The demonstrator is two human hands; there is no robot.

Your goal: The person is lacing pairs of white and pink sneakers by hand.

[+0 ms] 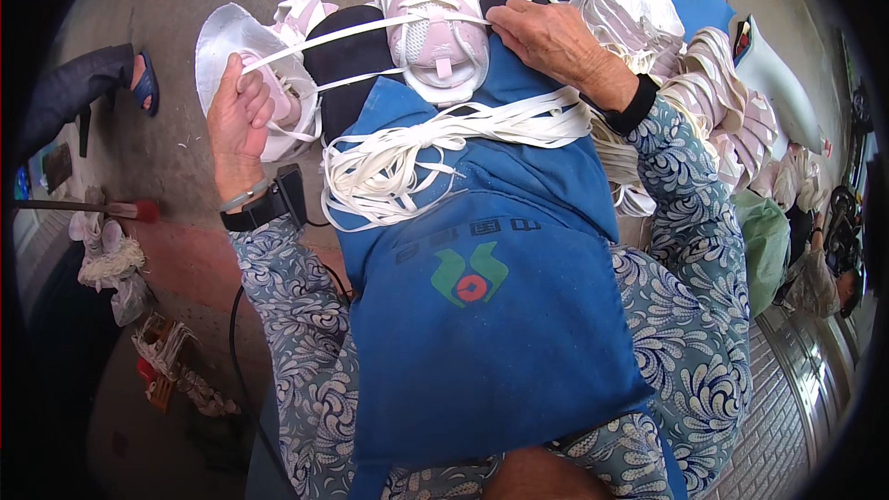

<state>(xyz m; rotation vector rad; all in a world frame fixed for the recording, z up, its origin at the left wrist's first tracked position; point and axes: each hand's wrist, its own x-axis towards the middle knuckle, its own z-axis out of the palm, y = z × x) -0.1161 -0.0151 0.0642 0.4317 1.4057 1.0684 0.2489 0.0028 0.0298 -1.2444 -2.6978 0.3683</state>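
A white and pink sneaker (421, 69) rests across my knees, its sole out of sight. White lace is threaded through its upper eyelets. My left hand (239, 116), out to the left, is closed with the shoelace (343, 35) pinched at the thumb. From there the lace runs taut over the shoe toward my right hand (551, 44). That hand is closed beside the shoe's right edge, fingertips pressed on the lace. A second strand stretches left from the shoe, below the first. On my blue apron (500, 343) lies a tied bundle of loose white laces (394, 167).
Another pink and white shoe piece (287, 102) is behind my left hand. Stacked shoe uppers (639, 14) crowd my right side, beside a green bag (764, 241). A black cable (236, 352) runs by my left arm. Another person's sandalled foot (145, 83) shows at left.
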